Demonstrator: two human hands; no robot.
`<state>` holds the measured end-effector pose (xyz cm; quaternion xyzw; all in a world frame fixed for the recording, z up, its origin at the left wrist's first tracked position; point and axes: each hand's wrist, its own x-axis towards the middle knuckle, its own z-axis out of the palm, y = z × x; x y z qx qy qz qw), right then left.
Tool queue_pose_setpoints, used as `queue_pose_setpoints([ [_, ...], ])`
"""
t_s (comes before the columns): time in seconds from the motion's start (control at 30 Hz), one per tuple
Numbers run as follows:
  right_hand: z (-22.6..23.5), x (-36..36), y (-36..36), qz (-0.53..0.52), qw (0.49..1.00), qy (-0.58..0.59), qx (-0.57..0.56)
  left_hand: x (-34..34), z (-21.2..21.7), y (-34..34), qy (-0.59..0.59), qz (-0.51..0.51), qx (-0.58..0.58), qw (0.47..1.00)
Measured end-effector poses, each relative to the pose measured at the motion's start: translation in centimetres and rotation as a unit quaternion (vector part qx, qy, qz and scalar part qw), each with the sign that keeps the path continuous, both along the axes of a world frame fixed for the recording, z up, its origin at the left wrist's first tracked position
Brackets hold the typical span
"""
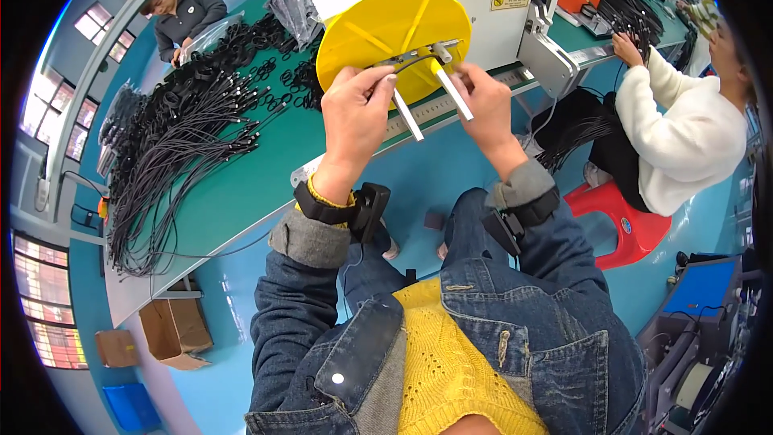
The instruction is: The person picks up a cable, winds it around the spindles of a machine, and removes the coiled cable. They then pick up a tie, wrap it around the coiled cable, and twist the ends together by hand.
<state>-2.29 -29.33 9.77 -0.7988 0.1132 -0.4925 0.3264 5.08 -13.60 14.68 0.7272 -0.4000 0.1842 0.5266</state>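
A yellow disc [362,28] on the front of a white winding machine [491,24] carries two pale rods, a left rod [408,118] and a right rod [455,95], which jut toward me. My left hand [352,117] is closed in a pinch on a black cable [409,64] beside the left rod. From those fingers the cable arches across to the top of the right rod. Curled close against the right rod, my right hand [485,109] has its fingertips partly hidden, so what they grip cannot be made out.
Bundled black cables [189,145] cover the left part of the green table [233,201]. A person [189,12] works at the far left. On the right, another person [680,121] handles cables from a red stool [624,229]. Cardboard boxes [173,330] stand below left.
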Motion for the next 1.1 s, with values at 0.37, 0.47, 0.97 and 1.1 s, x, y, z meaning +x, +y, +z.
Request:
queue_pose_setpoints([
  [0.37,-7.6,-7.7,1.9,0.065,0.981,0.159,0.087,-0.6,-1.6,1.6,0.027,-0.009,-0.043,0.999],
  [0.47,-7.9,-8.4,2.7,0.083,0.971,0.191,0.119,-1.1,-0.8,2.2,-0.04,-0.002,-0.052,0.998],
  [0.97,-8.6,-9.4,3.0,0.109,0.945,0.237,0.199,-4.1,-0.9,3.5,-0.079,0.004,0.0,0.997],
  [1.1,-8.7,-9.2,3.1,0.117,0.938,0.243,0.219,-4.8,-1.5,3.4,-0.051,-0.007,-0.01,0.999],
])
